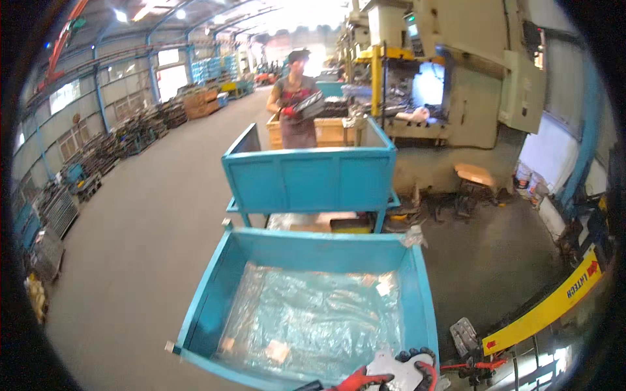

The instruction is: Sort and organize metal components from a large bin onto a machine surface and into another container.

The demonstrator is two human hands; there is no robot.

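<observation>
Gloved hands at the lower edge, left hand and right hand, both close their fingers on a flat grey metal plate. It hangs above the near rim of a plastic-lined blue bin. Beyond a second blue bin, another person carries dark parts.

A long yellow sign strip runs diagonally at the lower right; it carries dark lettering and red arrow marks at its ends. A small lit screen sits high on the beige press machine at the upper centre-right. Pale rectangular labels lie on the clear plastic liner inside the near blue bin. Stacked blue packages stand far back.
</observation>
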